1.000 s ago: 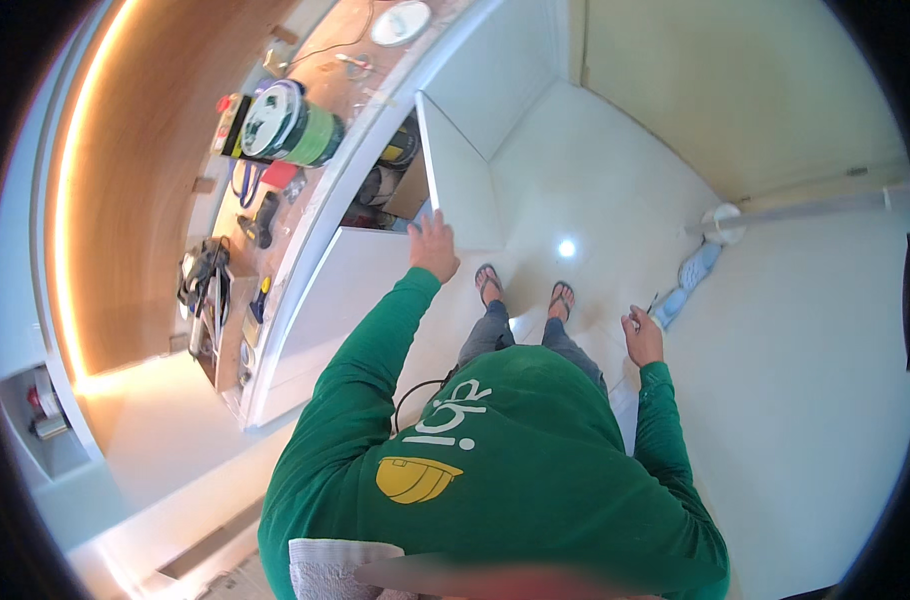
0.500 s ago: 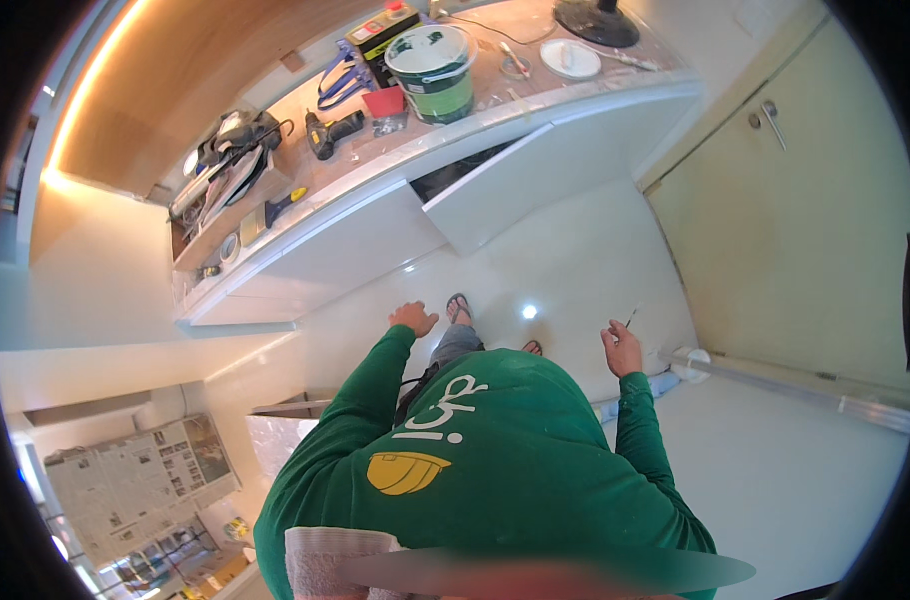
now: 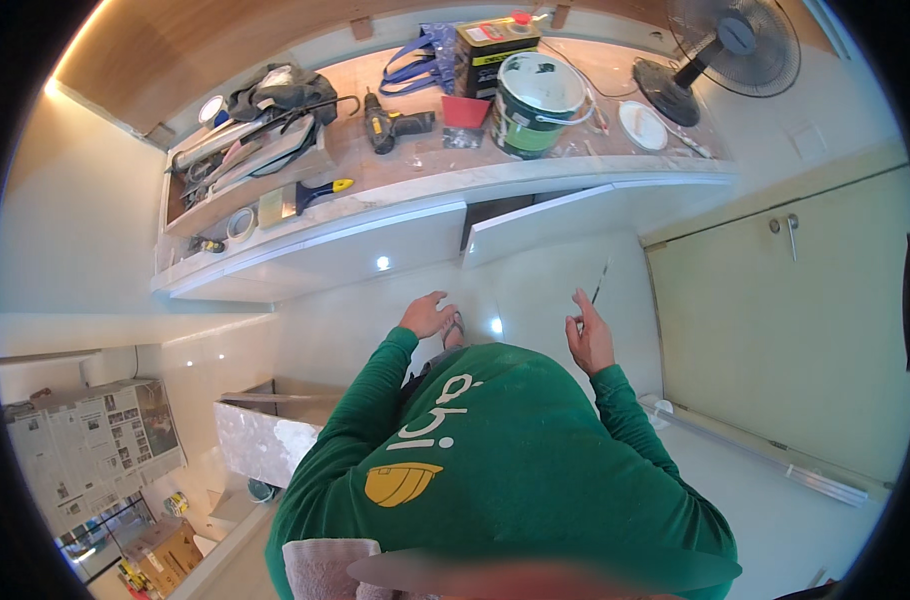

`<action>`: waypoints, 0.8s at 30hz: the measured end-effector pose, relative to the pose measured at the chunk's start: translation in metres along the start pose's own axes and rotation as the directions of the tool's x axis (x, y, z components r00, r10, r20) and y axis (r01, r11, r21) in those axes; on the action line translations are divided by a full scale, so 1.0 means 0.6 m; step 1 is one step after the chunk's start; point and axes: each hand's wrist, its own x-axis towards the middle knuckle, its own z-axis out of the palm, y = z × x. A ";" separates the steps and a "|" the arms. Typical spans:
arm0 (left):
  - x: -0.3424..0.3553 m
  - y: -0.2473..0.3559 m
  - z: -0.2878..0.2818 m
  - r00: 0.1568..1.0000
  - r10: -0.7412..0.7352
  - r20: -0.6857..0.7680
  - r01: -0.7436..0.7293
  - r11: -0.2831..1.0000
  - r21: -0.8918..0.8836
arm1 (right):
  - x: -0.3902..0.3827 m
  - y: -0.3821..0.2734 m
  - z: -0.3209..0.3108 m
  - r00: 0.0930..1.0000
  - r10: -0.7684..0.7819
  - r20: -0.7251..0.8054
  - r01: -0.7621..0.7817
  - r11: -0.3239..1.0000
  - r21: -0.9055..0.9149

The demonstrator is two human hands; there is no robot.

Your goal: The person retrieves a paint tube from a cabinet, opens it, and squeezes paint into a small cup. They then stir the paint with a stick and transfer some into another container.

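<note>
My left hand (image 3: 428, 316) hangs in the air before the white cabinet fronts, its fingers apart and nothing in them. In my right hand (image 3: 590, 338) is a slim rod-like tool (image 3: 600, 283), dark near the fingers and paler toward its tip; it is too thin to tell its exact kind. It points up and away from me, between the fingers. Beyond both hands, a white cabinet door (image 3: 535, 222) stands ajar, with a dark gap beside it. Neither hand touches the cabinet or the counter.
On the counter (image 3: 375, 180) stand a paint bucket (image 3: 540, 105), a metal can (image 3: 490, 55), a drill (image 3: 390, 122), a wide brush (image 3: 295, 200), a tool box (image 3: 250, 175) and a fan (image 3: 720, 45). A pale double door (image 3: 775, 320) is at right, a grey-white box (image 3: 265, 440) at lower left.
My view has moved closer to the counter, and the fan shows more fully. My right hand has come inward and forward with the slim tool; my left hand is still open.
</note>
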 end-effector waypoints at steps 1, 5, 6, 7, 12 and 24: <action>0.001 0.018 -0.021 1.000 0.014 0.012 -0.013 0.999 -0.048 | 0.021 -0.031 0.004 0.999 -0.041 0.028 0.040 0.997 0.062; -0.011 0.082 -0.081 0.997 0.073 -0.034 -0.079 0.970 -0.231 | 0.093 -0.145 0.027 0.935 -0.334 0.123 0.320 0.940 0.121; -0.016 0.091 -0.096 0.994 0.081 -0.069 -0.096 0.959 -0.267 | 0.111 -0.171 0.034 0.916 -0.365 0.169 0.345 0.929 0.136; -0.022 0.100 -0.109 0.993 0.081 -0.090 -0.104 0.947 -0.304 | 0.123 -0.193 0.036 0.896 -0.391 0.211 0.366 0.919 0.148; -0.043 0.136 -0.151 0.982 0.070 -0.173 -0.143 0.881 -0.452 | 0.204 -0.270 0.037 0.813 -0.495 0.307 0.451 0.869 0.206; -0.044 0.231 -0.268 0.917 -0.194 -0.349 -0.005 0.868 -0.496 | 0.480 -0.335 0.068 0.514 -0.730 0.451 0.703 0.659 0.267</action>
